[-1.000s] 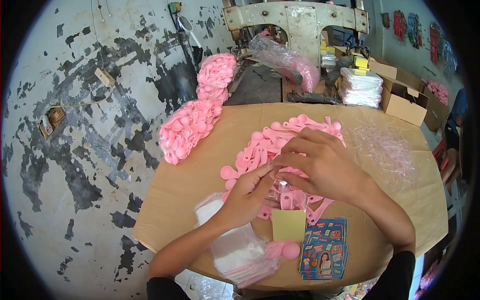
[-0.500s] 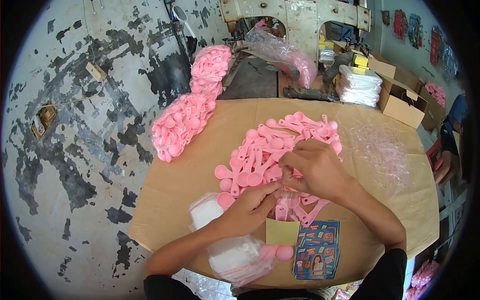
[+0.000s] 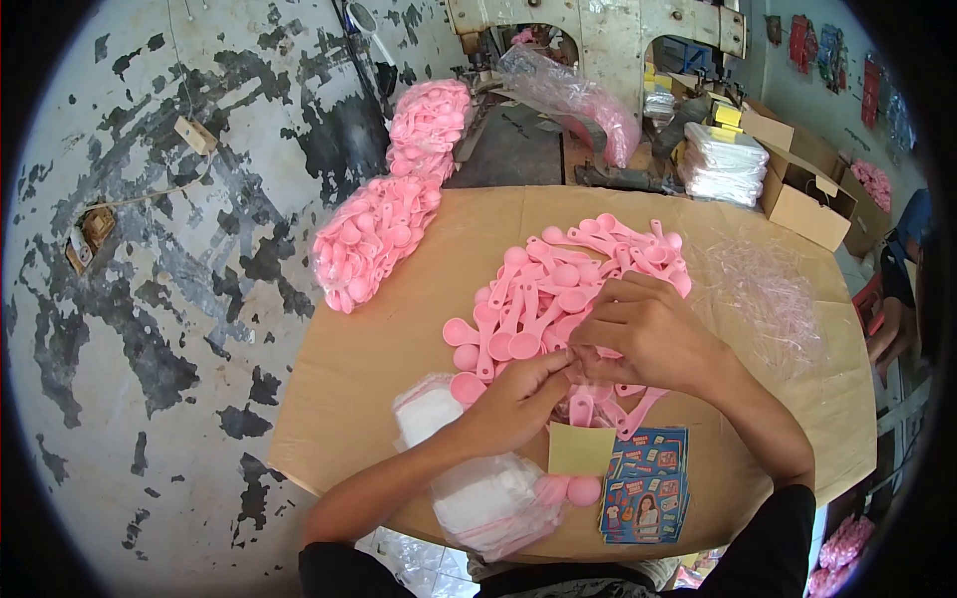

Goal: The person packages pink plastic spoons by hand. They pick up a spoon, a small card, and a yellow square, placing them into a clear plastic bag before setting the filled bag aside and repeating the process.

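My left hand [image 3: 520,401] and my right hand [image 3: 648,337] meet over the near side of a pile of pink spoons [image 3: 533,299]. Both pinch a clear plastic bag [image 3: 581,399], whose top edge is mostly covered by my fingers. Pink pieces show through the plastic below them. Just under the bag lies a yellow card [image 3: 581,449], with blue printed cards [image 3: 646,498] to its right. Stacked clear bags [image 3: 490,503] rest below my left forearm, and a white stack [image 3: 431,409] lies beyond that forearm.
Full bags of pink spoons [image 3: 377,234] stand at the back left. Clear plastic strands [image 3: 768,299] lie on the right of the brown-covered table [image 3: 344,399]. Behind it are a machine [image 3: 598,40], packed clear bags [image 3: 723,164] and cardboard boxes [image 3: 812,204]. A seated person's arm [image 3: 887,309] shows at far right.
The whole view has shifted slightly, so the table appears a little higher and further right. Both hands stay together at the bag, and my right hand's fingers have come down closer to my left fingertips.
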